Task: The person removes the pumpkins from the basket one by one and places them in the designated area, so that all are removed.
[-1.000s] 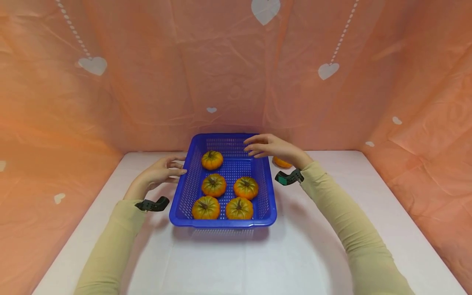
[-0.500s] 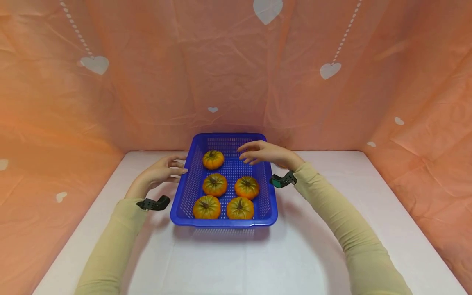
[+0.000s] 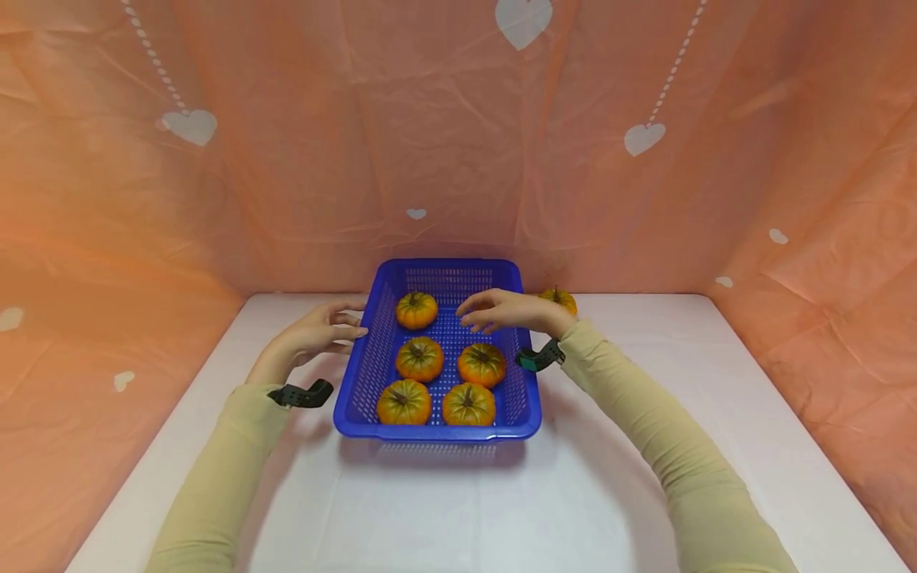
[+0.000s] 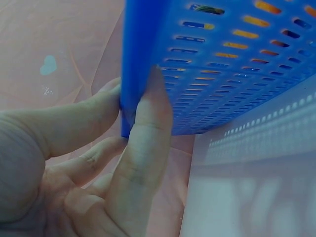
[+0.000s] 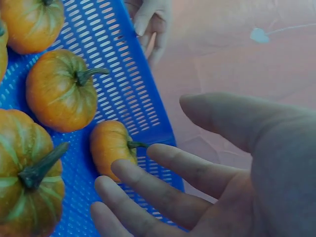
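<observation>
Pumpkins (image 3: 419, 360), five, ribbed, orange and green-streaked, are contained in a blue perforated basket (image 3: 436, 433); a sixth pumpkin (image 3: 562, 299) is placed just outside, behind the right hand (image 3: 512, 310). The basket's rim (image 4: 140, 49) is pinched by the left hand (image 3: 308, 333); the right hand is held above, fingers loosely spread.

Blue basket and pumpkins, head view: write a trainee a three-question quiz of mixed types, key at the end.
1. Count: how many pumpkins lie inside the blue basket?
2. True or false: one more pumpkin is outside the basket, beyond the right wrist.
3. Identify: which hand grips the basket at its rim?

Key:
1. Five.
2. True.
3. The left hand; the right hand holds nothing.
</observation>
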`<move>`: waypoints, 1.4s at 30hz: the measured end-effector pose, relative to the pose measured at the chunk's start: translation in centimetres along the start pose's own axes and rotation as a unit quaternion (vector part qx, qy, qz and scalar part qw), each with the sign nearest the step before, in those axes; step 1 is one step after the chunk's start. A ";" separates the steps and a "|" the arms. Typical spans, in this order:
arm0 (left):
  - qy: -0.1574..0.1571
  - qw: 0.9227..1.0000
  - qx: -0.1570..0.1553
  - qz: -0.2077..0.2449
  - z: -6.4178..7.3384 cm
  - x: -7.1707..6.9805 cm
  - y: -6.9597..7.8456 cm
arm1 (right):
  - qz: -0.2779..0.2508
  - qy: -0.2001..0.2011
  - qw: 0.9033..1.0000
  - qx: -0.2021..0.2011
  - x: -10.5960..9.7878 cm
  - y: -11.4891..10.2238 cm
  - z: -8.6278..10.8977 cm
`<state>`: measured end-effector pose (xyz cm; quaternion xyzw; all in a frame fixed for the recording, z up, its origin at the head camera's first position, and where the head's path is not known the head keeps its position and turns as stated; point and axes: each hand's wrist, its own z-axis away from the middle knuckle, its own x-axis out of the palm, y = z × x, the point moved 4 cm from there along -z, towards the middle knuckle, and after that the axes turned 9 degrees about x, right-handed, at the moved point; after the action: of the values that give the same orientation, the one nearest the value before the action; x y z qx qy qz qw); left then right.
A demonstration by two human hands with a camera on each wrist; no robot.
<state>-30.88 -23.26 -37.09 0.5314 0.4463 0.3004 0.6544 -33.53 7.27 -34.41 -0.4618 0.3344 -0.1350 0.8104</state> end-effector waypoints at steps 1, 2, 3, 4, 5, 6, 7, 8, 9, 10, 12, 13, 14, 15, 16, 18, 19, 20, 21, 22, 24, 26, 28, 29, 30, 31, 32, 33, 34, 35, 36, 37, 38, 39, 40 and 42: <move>0.000 1.000 0.000 0.000 0.0 0.0 0.0 | 0.003 -0.003 1.000 0.001 0.1 0.0 -0.1; 0.000 1.000 0.000 -0.001 0.0 0.0 0.0 | 0.008 -0.004 1.000 0.004 0.2 0.1 -0.2; 0.000 1.000 -0.001 0.000 0.0 0.0 0.0 | 0.015 -0.005 1.000 0.007 0.3 0.1 -0.3; -0.001 1.000 0.000 -0.001 0.0 0.0 0.0 | 0.022 -0.005 1.000 0.010 0.4 0.2 -0.5; -0.001 1.000 0.000 -0.001 0.0 0.0 0.0 | 0.032 -0.006 0.999 0.013 0.4 0.3 -0.6; -0.001 1.000 -0.001 -0.002 0.0 0.0 0.0 | 0.038 -0.007 0.999 0.016 0.5 0.3 -0.7; -0.001 1.000 -0.001 -0.003 0.0 0.0 0.0 | 0.045 -0.008 0.999 0.019 0.6 0.4 -0.9; -0.001 1.000 -0.001 -0.003 0.0 0.0 0.0 | 0.052 -0.008 0.998 0.022 0.6 0.4 -1.0; -0.001 1.000 0.000 -0.004 0.0 0.1 0.0 | 0.058 -0.008 0.998 0.025 0.6 0.5 -1.1; -0.001 1.000 0.000 -0.005 -0.1 0.1 0.0 | 0.063 -0.009 0.998 0.027 0.7 0.5 -1.2; -0.001 1.000 0.000 -0.007 -0.1 0.0 0.0 | 0.075 -0.008 0.997 0.031 0.7 0.5 -1.3; -0.001 1.000 0.000 -0.007 -0.1 0.0 0.0 | 0.080 -0.008 0.996 0.033 0.8 0.5 -1.4; -0.001 1.000 0.000 -0.008 -0.1 0.0 0.0 | 0.090 -0.006 0.995 0.033 0.8 0.4 -1.5; -0.001 1.000 0.000 -0.009 -0.1 0.0 0.0 | 0.099 -0.007 0.994 0.033 0.9 0.4 -1.6; -0.001 1.000 0.000 -0.009 -0.1 0.0 0.0 | 0.111 -0.007 0.993 0.031 0.9 0.4 -1.6; 0.000 1.000 0.000 -0.010 -0.1 0.0 0.0 | 0.138 -0.004 0.990 0.030 1.1 0.3 -1.8; 0.000 1.000 0.000 -0.011 -0.1 0.0 0.0 | 0.150 -0.004 0.988 0.030 1.1 0.3 -1.9; 0.000 1.000 0.000 -0.011 -0.1 0.0 0.0 | 0.162 -0.004 0.986 0.030 1.2 0.3 -2.0; 0.000 1.000 0.000 -0.011 -0.1 0.0 0.0 | 0.173 -0.005 0.984 0.031 1.2 0.3 -2.1; 0.000 1.000 0.000 -0.010 -0.1 0.0 0.0 | 0.183 -0.002 0.982 0.035 1.2 0.4 -2.2; 0.001 1.000 0.000 -0.010 -0.1 0.1 -0.1 | 0.197 -0.002 0.979 0.046 1.3 0.4 -2.3; 0.001 1.000 0.000 -0.009 -0.1 0.1 -0.1 | 0.206 -0.003 0.977 0.061 1.3 0.4 -2.3; 0.002 1.000 0.001 -0.008 -0.1 0.1 -0.2 | 0.210 -0.007 0.975 0.076 1.4 0.4 -2.3; 0.002 1.000 0.001 -0.008 -0.1 0.1 -0.2 | 0.210 -0.010 0.974 0.084 1.4 0.5 -2.4; 0.003 1.000 0.001 -0.007 -0.1 0.1 -0.2 | 0.209 -0.013 0.974 0.090 1.4 0.5 -2.4; 0.003 1.000 0.002 -0.006 -0.1 0.1 -0.2 | 0.206 -0.016 0.974 0.097 1.4 0.6 -2.5; 0.003 1.000 0.003 -0.006 -0.1 0.1 -0.2 | 0.204 -0.019 0.973 0.103 1.4 0.6 -2.5; 0.003 1.000 0.004 -0.006 -0.1 0.1 -0.2 | 0.202 -0.021 0.973 0.110 1.4 0.7 -2.6; 0.004 1.000 0.004 -0.006 -0.1 0.1 -0.2 | 0.200 -0.022 0.973 0.116 1.4 0.7 -2.6; 0.004 1.000 0.004 -0.006 -0.1 0.1 -0.2 | 0.200 -0.023 0.972 0.122 1.4 0.7 -2.6; 0.004 1.000 0.005 -0.006 -0.1 0.1 -0.2 | 0.200 -0.023 0.971 0.127 1.4 0.7 -2.6; 0.002 1.000 0.005 -0.006 -0.1 0.1 -0.2 | 0.201 -0.024 0.970 0.132 1.4 0.7 -2.6; 0.002 1.000 0.005 -0.006 -0.1 0.1 -0.2 | 0.204 -0.025 0.969 0.136 1.4 0.8 -2.7; 0.002 1.000 0.005 -0.005 -0.1 0.1 -0.2 | 0.206 -0.026 0.968 0.139 1.4 0.8 -2.7; 0.002 1.000 0.005 -0.005 -0.1 0.1 -0.2 | 0.207 -0.028 0.968 0.141 1.4 0.8 -2.7; 0.001 1.000 0.004 -0.004 -0.1 0.1 -0.2 | 0.208 -0.033 0.967 0.145 1.4 0.8 -2.7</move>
<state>-30.91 -23.20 -37.33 0.5323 0.4503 0.2965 0.6527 -34.39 5.16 -36.59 -0.2641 0.3732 0.0048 0.8894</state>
